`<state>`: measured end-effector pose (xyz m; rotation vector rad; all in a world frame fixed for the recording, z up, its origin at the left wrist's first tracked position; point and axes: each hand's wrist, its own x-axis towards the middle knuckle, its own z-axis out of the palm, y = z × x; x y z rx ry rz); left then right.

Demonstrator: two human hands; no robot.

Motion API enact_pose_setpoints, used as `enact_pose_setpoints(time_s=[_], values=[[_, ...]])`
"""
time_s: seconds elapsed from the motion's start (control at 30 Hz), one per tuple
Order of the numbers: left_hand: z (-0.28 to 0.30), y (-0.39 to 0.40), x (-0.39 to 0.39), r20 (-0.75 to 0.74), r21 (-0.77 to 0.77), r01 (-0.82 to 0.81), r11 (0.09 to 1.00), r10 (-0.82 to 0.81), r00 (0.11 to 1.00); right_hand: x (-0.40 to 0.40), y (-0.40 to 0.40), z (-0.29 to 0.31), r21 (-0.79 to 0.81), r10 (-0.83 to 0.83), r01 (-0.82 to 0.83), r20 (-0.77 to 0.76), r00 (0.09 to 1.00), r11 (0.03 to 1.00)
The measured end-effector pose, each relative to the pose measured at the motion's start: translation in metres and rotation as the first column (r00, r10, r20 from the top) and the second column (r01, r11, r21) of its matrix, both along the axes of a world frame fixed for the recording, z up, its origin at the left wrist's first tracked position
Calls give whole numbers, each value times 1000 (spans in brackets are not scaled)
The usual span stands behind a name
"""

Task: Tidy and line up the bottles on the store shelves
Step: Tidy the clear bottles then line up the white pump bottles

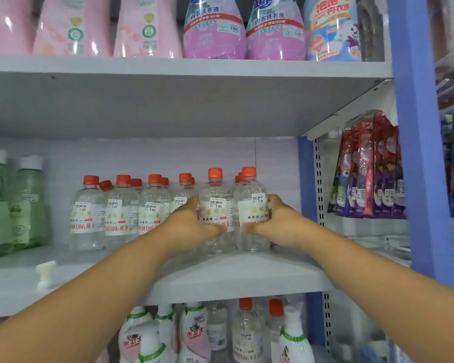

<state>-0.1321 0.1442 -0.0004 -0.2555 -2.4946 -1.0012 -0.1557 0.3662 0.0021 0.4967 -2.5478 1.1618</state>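
Bottles with orange caps stand in a row on the middle shelf (220,273). The left hand (192,221) wraps one clear bottle (215,205); the right hand (275,218) wraps its neighbour (250,203) — the two touch. Best to slide both back together, bases flat on the shelf, labels facing out, until they sit level with the three-bottle front row (121,205) — gently, since light bottles tip.

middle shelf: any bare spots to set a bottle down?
Yes: the front strip of the middle shelf, ahead of the clear bottles, and the gap between them and the green bottles. A white nozzle lies front left. Crowded at right, where both hands grip bottles.
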Motion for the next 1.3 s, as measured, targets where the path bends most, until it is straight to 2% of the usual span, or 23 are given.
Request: enact_pose_setpoints(time_s=[0.3,0.77,1.03,1.3], values=[[-1,6,3,-19,36,-56,998,57,998,-3,-1,-4,-26,23,-23,-19,1000,999],[-1,7,5,22,55,-29,998,28,999,-6,-3,-5,-16,16,-17,-44,999,1000],[-1,6,2,13,72,-33,997,32,999,-11,-3,-7,-73,12,-14,-26,1000,997],[0,11,14,18,70,-34,997,33,999,0,-8,-4,-33,-37,36,-50,998,999]])
